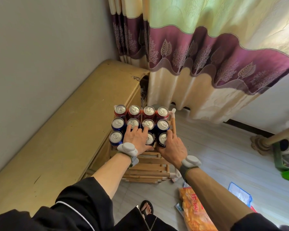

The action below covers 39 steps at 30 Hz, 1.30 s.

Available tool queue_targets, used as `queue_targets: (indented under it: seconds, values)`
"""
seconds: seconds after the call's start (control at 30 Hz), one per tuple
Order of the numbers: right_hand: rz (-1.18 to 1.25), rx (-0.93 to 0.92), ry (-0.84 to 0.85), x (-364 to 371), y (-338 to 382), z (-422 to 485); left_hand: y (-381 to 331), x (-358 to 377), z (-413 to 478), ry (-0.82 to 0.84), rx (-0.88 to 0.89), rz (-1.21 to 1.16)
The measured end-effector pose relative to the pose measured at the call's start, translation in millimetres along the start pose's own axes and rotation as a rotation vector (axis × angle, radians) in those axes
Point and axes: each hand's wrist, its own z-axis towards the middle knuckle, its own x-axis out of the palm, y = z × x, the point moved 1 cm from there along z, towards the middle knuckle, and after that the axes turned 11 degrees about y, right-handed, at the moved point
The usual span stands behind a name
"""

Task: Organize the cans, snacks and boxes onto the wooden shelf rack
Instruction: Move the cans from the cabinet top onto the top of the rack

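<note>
**Head view.** Cylindrical metal cans with silver pull-tab lids stand upright in three rows on top of the rack (pixel 150 169), a frame of round wooden slats joined by white plastic corner pieces. Red cans (pixel 134 110) fill the row along the back edge. Blue cans (pixel 118 124) fill the middle row and the front left corner. The left hand (pixel 137 139) lies flat with its fingers straight and spread, the fingertips resting on two middle-row lids and the palm over the front row. The right hand (pixel 172 148) grips the black can (pixel 163 138) at the front right corner. The hand wraps the can's near and right sides, with the index finger straight along its right wall and the other fingers hidden behind it. This can stands upright just beside its neighbours. Each wrist carries a smooth grey-white unit (pixel 190 161) on a strap. A worn yellow cabinet (pixel 57 130) stands left of the rack, and a curtain (pixel 207 55) banded green, purple and cream with a leaf print hangs behind it. On the pale plank floor (pixel 223 147) a crinkled orange snack bag (pixel 195 212) lies under the right forearm, with a blue-and-white packet (pixel 240 194) near it.
</note>
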Motion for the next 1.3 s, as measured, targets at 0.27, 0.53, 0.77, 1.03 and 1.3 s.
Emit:
queue_targets:
  seconds: [0.27, 0.53, 0.77, 1.03, 1.3]
  values:
    - [-0.347, -0.121, -0.176, -21.9, 10.3, -11.1, 14.4, -8.8, -5.8, -0.036, 0.056, -0.058]
    - [-0.422, -0.323, -0.262, -55.2, 80.2, -3.2, 88.6, -34.5, -30.7, -0.168, -0.063, -0.164]
    - [-0.413, -0.548, -0.183, -21.4, 190.5, 2.5, 195.1, -3.6, -111.8, -0.121, -0.355, -0.231]
    - [-0.482, -0.875, 0.056, 83.0, 348.5, -34.5, 305.4, 93.1, -263.1, -0.066, -0.709, -0.397]
    - [-0.592, -1.093, 0.223, 205.7, 497.9, -100.3, 410.0, 191.0, -399.6, 0.002, -1.004, -0.492]
